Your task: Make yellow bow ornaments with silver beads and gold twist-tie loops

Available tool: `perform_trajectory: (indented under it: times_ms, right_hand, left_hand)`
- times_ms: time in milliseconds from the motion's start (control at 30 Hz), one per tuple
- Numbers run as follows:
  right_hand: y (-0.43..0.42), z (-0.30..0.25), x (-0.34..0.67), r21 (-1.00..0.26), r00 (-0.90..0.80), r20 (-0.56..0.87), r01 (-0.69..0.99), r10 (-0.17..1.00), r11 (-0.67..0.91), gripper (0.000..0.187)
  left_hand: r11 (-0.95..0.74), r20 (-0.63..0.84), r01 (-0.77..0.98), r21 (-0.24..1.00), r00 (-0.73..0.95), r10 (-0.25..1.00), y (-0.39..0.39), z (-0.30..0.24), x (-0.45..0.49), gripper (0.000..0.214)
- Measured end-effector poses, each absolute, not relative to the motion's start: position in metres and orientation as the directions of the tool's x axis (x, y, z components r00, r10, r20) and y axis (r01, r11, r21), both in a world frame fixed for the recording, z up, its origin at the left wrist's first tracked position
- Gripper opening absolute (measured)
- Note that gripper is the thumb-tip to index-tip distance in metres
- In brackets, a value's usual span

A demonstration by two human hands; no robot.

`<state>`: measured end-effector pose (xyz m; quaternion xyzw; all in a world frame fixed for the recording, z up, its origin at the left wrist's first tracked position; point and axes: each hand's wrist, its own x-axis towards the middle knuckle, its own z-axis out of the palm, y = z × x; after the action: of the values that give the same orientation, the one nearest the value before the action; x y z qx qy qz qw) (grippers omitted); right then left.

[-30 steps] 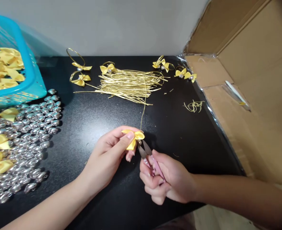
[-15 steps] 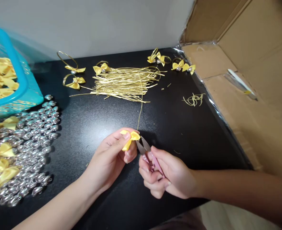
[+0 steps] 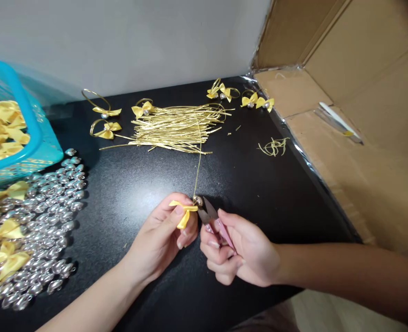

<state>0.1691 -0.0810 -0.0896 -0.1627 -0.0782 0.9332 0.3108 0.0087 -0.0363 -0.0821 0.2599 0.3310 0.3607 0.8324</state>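
My left hand [image 3: 165, 230] pinches a yellow ribbon bow [image 3: 185, 214] between thumb and fingers. A small silver bell-like bead [image 3: 198, 201] shows at the bow's right side. From there a thin gold cord [image 3: 197, 173] runs up toward the bundle of gold cords [image 3: 176, 129]. My right hand [image 3: 238, 249] is closed around the pink handles of small scissors [image 3: 210, 214]. Their blades are parted and lie close beside the bead; whether they touch the cord I cannot tell.
Silver beads [image 3: 57, 212] and loose yellow bows [image 3: 10, 230] spread over the left of the black table [image 3: 128, 295]. A blue basket [image 3: 39, 133] holds more bows. Looped bows [image 3: 107, 130] lie along the back. Cord scraps [image 3: 273, 146] and a white-handled tool [image 3: 340, 122] lie at right.
The bow has turned in my left hand, so the silver bead now shows at its right side. The scissors stay close by with blades apart. The view has shifted slightly.
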Motion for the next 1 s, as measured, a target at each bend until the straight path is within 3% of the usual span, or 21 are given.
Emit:
perform_trajectory:
  times_ms: [200,767,833,900,967,1000]
  right_hand:
    - [-0.081,-0.091,0.169,-0.285,-0.725,-0.264,-0.571,0.636,-0.770,0.044]
    - [-0.071,-0.083,0.174,-0.356,-0.612,-0.415,-0.572,0.673,-0.739,0.044]
    - [-0.065,-0.080,0.180,-0.449,-0.572,-0.413,-0.550,0.709,-0.705,0.045]
    - [-0.058,-0.077,0.189,-0.642,-0.441,-0.407,-0.485,0.800,-0.594,0.044]
    - [-0.049,-0.077,0.202,-0.897,-0.208,-0.302,-0.268,0.930,-0.352,0.038]
    - [-0.044,-0.079,0.208,-0.976,-0.106,-0.200,-0.065,0.974,-0.207,0.032]
  left_hand:
    - [0.578,-0.286,-0.400,0.712,0.586,0.758,-0.039,-0.086,0.008,0.014]
    - [0.523,-0.287,-0.286,0.803,0.584,0.759,-0.042,-0.089,0.001,0.016]
    - [0.504,-0.280,-0.319,0.803,0.545,0.791,-0.039,-0.087,0.001,0.015]
    - [0.492,-0.288,-0.345,0.800,0.499,0.818,-0.034,-0.084,0.000,0.014]
    - [0.492,-0.307,-0.373,0.786,0.455,0.836,-0.030,-0.080,0.001,0.013]
    - [0.492,-0.311,-0.393,0.777,0.440,0.843,-0.028,-0.079,0.001,0.012]
